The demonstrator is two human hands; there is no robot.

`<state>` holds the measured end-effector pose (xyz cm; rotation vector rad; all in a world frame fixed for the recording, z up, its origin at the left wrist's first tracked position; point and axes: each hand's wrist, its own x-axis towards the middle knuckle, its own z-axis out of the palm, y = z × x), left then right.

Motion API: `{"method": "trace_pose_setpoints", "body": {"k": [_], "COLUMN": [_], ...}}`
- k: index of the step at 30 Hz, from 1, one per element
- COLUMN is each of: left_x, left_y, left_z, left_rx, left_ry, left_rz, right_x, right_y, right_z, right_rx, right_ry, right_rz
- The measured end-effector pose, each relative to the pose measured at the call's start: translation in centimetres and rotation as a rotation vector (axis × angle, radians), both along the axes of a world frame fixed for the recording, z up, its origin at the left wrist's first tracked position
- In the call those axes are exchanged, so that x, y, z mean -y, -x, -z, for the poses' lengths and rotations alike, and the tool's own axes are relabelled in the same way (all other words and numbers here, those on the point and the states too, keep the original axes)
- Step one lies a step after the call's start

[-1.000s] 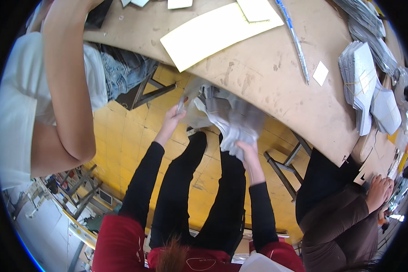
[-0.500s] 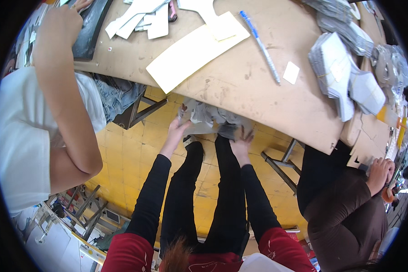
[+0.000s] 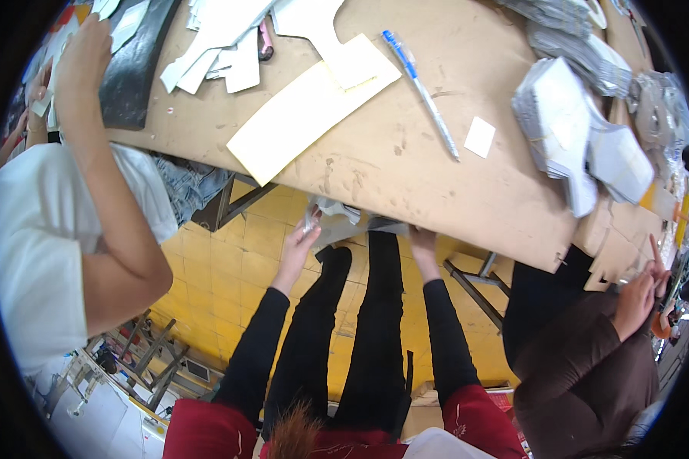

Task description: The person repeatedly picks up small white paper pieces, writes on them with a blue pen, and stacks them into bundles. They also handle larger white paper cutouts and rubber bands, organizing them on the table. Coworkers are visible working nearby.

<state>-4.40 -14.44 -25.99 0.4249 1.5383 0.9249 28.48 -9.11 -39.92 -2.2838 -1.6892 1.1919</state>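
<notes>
my left hand [image 3: 302, 233] pinches the grey plastic bundle [image 3: 337, 222] just under the desk [image 3: 406, 176] edge; my right hand [image 3: 421, 237] seems to grip its other end, half hidden. the bundle is not yet up on the desk, beside the grey stacks [image 3: 559, 126].

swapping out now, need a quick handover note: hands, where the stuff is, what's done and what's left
Left hand: raised under the near edge of the wooden table, fingers closed on the grey bundle.
Right hand: at the same edge, on the bundle's other end; its grip is partly hidden.
Things: the bundle sits half tucked beneath the tabletop, above the person's knees. On top lie a cream sheet, a blue pen and stacks of grey cut pieces.
Done: bundle in both hands.
Left: it is not yet on the table.
</notes>
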Motion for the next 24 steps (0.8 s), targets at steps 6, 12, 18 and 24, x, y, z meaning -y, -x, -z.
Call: {"method": "trace_pose_setpoints", "body": {"k": [6, 12, 18, 24], "left_x": [0.5, 2.8, 1.7, -2.3], "left_y": [-0.3, 1.3, 3.9, 3.4], "left_z": [-1.4, -1.9, -0.9, -1.8], "left_rx": [-0.046, -0.166, 0.216, 0.324], "left_ry": [0.09, 0.025, 0.181, 0.244], "left_rz": [0.052, 0.037, -0.133, 0.129], "right_x": [0.9, 6.8, 4.6, 2.6], "right_y": [7.0, 6.9, 7.6, 8.6], "right_z": [12.3, 15.3, 12.7, 8.3], "right_rx": [0.094, 0.168, -0.027, -0.333], "right_ry": [0.425, 0.61, 0.637, 0.713], "right_rz": [-0.123, -0.031, 0.142, 0.492]}}
